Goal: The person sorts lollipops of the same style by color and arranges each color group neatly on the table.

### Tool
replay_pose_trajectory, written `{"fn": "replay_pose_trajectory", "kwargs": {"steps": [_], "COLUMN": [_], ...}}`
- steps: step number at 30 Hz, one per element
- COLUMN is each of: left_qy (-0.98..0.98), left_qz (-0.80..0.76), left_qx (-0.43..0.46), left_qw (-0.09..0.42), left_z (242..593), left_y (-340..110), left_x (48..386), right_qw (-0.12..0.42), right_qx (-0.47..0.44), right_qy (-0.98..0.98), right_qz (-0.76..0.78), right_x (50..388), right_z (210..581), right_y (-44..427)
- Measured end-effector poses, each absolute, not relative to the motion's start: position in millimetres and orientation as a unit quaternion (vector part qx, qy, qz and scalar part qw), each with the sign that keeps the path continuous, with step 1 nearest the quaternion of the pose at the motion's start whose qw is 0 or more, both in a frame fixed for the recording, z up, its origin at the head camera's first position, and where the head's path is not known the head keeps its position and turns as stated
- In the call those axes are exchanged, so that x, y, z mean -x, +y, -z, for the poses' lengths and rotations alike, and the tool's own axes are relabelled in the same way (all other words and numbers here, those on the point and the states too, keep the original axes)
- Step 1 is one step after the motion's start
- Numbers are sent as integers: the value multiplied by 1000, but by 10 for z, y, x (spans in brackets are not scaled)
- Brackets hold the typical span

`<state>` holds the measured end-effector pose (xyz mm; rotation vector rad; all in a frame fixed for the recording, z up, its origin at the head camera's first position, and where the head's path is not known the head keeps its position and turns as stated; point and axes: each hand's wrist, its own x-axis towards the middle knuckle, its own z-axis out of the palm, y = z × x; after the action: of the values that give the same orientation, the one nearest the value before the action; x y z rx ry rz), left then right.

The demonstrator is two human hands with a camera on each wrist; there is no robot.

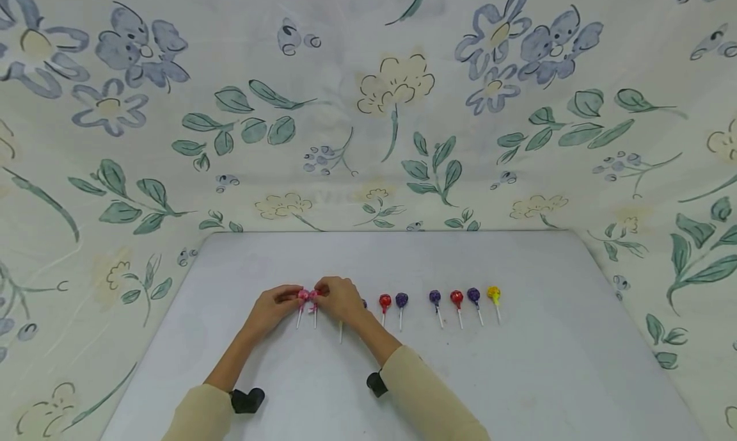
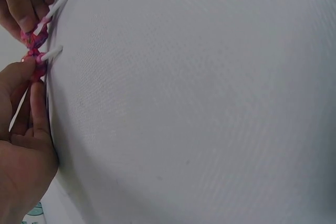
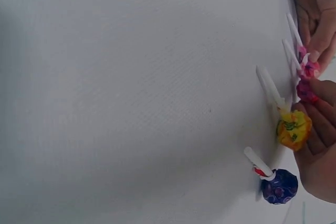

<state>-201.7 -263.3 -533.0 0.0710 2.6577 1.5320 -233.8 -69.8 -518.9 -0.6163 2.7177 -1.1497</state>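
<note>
Two pink lollipops stand side by side, heads close together and white sticks toward the person. My left hand (image 1: pixel 269 310) pinches the left pink lollipop (image 1: pixel 303 295) by its head between thumb and fingers. With thumb and fingertips, my right hand (image 1: pixel 342 300) pinches the other pink lollipop (image 2: pixel 34 38). A yellow lollipop (image 3: pixel 294 129) lies beneath the right hand, beside its palm, and in the head view mostly its stick shows. Close by is a dark blue lollipop (image 3: pixel 280 186), largely hidden by the right wrist in the head view.
Right of the hands lie a red lollipop (image 1: pixel 384 301) and a purple one (image 1: pixel 402 299). Farther right, a row holds a dark blue (image 1: pixel 434 296), a red (image 1: pixel 457 297), a purple (image 1: pixel 473 294) and a yellow lollipop (image 1: pixel 494 292). Floral cloth (image 1: pixel 345 185) rises behind the white tabletop (image 1: pixel 530 377).
</note>
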Motion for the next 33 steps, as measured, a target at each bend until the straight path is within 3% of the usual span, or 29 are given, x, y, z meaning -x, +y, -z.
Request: {"fn": "replay_pose_trajectory", "kwargs": {"steps": [33], "left_qy": [866], "left_qz": [-499], "left_qx": [-11], "left_qw": [30], "left_z": [5351], "left_y": [-2626], "left_x": [2007], "right_qw": [82], "right_qx": [209], "right_qy": [890], "right_qz": [397], "right_x": [2350], "right_z": [5215], "right_y": [-682]}}
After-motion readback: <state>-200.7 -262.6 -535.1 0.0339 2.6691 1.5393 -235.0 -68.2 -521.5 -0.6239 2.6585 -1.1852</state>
